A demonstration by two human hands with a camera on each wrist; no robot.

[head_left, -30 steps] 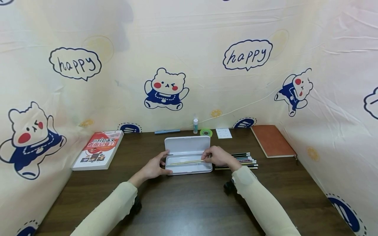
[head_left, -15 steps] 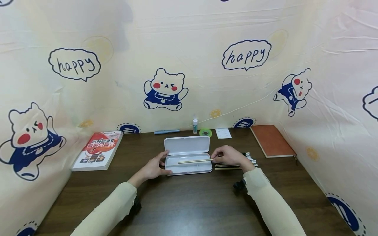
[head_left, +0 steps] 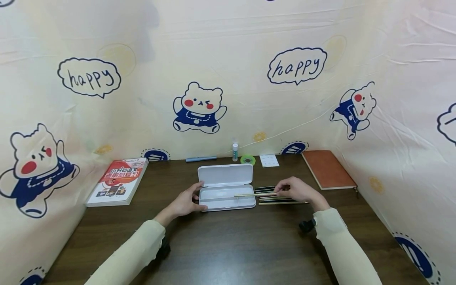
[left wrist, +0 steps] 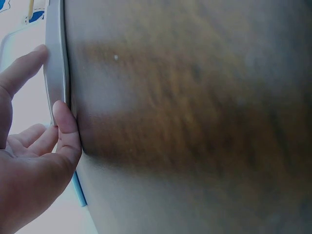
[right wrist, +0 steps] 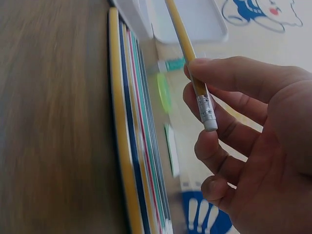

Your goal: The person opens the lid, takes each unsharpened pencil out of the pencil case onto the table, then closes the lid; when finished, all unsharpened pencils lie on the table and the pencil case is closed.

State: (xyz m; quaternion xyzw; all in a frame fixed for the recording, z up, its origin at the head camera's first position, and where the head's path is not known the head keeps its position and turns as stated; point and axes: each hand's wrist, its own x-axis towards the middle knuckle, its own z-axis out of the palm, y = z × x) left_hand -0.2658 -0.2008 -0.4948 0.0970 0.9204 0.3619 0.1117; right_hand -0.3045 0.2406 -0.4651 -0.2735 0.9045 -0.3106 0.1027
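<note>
An open white pencil case (head_left: 215,204) lies on the table, lid tipped back. My left hand (head_left: 184,201) holds its left end, thumb at the front corner and fingers farther back; the left wrist view has digits on the case's side (left wrist: 56,63). Between thumb and fingers, my right hand (head_left: 297,189) pinches a yellow pencil (right wrist: 181,29) near its white eraser and metal band. The pencil's far end overlaps the right part of the case in the head view. Beneath the right hand lie several pencils (right wrist: 127,141) side by side, partly hidden by it in the head view.
Along the back stand or lie a blue pen (head_left: 201,159), a glue stick (head_left: 235,152), a green tape roll (head_left: 247,159) and a white card (head_left: 269,160). A thick book (head_left: 117,182) lies left, a brown notebook (head_left: 329,169) right. A patterned cloth hangs behind.
My right hand has drawn the yellow pencil rightward, from over the case toward the row of pencils. The left hand and the case have stayed in place.
</note>
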